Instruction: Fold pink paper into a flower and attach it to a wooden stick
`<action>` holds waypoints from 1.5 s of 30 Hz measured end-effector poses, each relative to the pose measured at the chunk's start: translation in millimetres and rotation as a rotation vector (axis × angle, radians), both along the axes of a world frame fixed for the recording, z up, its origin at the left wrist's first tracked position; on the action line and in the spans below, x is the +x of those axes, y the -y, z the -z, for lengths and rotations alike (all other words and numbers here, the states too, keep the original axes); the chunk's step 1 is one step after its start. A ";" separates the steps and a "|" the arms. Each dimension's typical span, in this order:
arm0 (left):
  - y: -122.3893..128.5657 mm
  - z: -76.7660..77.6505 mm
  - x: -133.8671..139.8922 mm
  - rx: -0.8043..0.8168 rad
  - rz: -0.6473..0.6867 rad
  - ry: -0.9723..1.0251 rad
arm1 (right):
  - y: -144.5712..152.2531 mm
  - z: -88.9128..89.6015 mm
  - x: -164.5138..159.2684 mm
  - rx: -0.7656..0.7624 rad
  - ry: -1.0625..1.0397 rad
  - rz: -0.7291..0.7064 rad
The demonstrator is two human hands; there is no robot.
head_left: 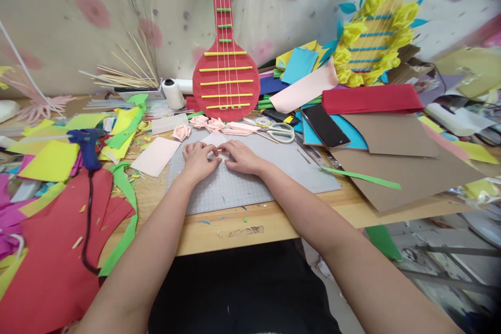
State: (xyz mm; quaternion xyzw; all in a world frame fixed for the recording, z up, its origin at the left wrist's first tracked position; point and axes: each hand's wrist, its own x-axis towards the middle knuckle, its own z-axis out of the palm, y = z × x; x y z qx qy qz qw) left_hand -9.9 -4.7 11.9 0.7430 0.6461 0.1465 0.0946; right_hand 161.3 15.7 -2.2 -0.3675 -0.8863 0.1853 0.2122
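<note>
Both hands meet over the grey cutting mat [250, 188], near its far left part. Between them is a small pale pink sheet of paper [216, 139]. My left hand [199, 160] has its fingers curled, thumb and forefinger pinching the paper's left side. With bent fingers my right hand [241, 157] grips the same sheet from the right. Just beyond lie several pink paper roses [199, 121] and a stack of pink paper strips [240, 129]. Another pale pink sheet [155, 156] lies left of my left hand. White-handled scissors [282, 133] rest beyond my right hand.
A red paper lute [226, 83] leans on the wall; a yellow one with paper flowers [371, 36] stands right. A blue glue gun [88, 146] and red sheets [58, 250] crowd the left. A phone [325, 125] and brown cardboard [407, 177] lie right.
</note>
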 end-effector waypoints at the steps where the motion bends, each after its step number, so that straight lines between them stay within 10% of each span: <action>1: -0.3 0.1 -0.4 -0.010 -0.004 0.009 | -0.3 0.4 0.0 -0.001 0.000 0.000; 34: -1.9 3.3 -5.8 0.012 -0.025 0.060 | -1.9 0.5 -3.3 -0.114 -0.021 0.055; 45: -12.1 6.4 -31.5 0.144 0.145 0.189 | -15.9 8.6 -0.3 -0.403 -0.696 0.270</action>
